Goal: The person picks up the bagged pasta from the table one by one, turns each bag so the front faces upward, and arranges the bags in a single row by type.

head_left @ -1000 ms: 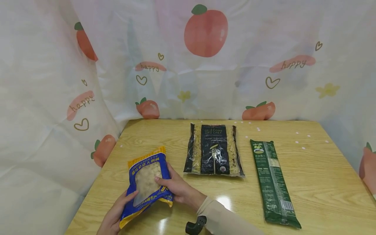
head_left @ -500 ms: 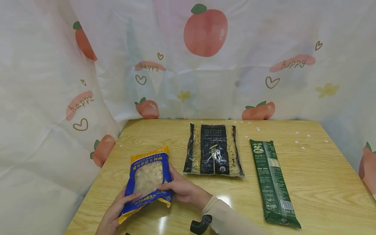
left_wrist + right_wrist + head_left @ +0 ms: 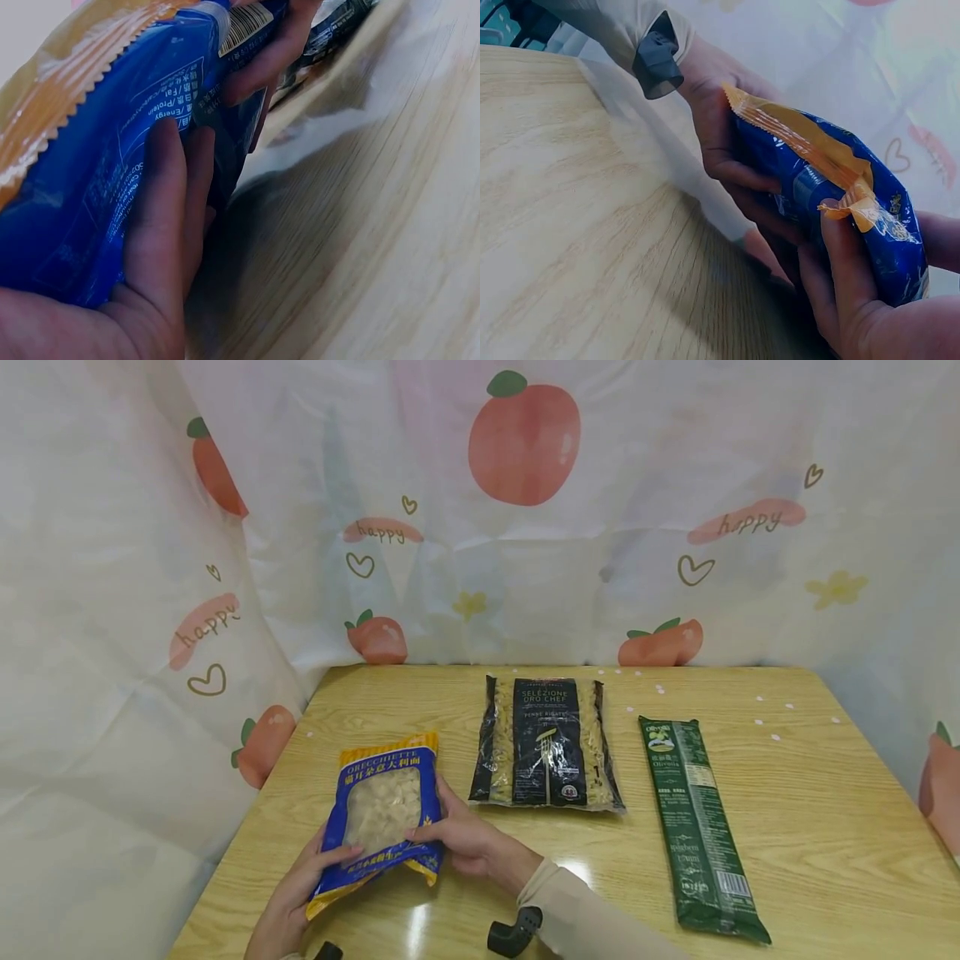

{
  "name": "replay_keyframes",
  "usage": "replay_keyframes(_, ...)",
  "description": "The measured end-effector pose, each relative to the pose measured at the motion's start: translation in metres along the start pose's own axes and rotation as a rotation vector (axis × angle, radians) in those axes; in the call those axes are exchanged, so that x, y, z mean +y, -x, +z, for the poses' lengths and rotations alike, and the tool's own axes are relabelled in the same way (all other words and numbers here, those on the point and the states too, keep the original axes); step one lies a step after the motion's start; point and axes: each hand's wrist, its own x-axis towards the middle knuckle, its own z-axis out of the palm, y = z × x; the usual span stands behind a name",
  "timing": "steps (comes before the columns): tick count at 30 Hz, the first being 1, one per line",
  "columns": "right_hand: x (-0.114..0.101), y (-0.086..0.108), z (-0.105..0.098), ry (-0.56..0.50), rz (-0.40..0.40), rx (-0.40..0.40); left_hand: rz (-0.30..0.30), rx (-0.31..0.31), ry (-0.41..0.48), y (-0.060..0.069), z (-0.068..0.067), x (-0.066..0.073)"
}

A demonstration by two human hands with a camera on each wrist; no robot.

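Both hands hold a blue and yellow bag of orecchiette pasta (image 3: 386, 806) above the left part of the table, its clear window tilted up toward me. My left hand (image 3: 296, 889) grips the lower left edge, thumb on the front. On the right edge, my right hand (image 3: 472, 843) pinches the bag with its thumb in front. In the left wrist view, fingers (image 3: 157, 217) of the left hand lie against the printed back of the bag (image 3: 82, 202). The right wrist view shows the bag's yellow sealed end (image 3: 802, 146) between both hands.
A black and clear bag of penne (image 3: 547, 743) lies at the table's middle back. To its right is a long green spaghetti packet (image 3: 701, 827). A printed white curtain (image 3: 525, 577) hangs behind the wooden table (image 3: 817, 827). Dark camera mounts (image 3: 515, 932) sit at the wrists.
The orecchiette bag has shifted slightly right and turned a little more upright, with both hands still holding it. The penne bag and green packet have stayed where they were.
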Motion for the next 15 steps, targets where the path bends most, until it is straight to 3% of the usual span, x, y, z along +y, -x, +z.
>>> replay_keyframes(8, -0.004, -0.005, -0.001, 0.028, 0.005, 0.036, 0.076, -0.034, -0.007, -0.013, -0.003, 0.006)
replay_keyframes(15, -0.010, -0.011, -0.004, 0.035, 0.019, 0.047, 0.093, -0.035, -0.025, -0.022, -0.003, 0.014)
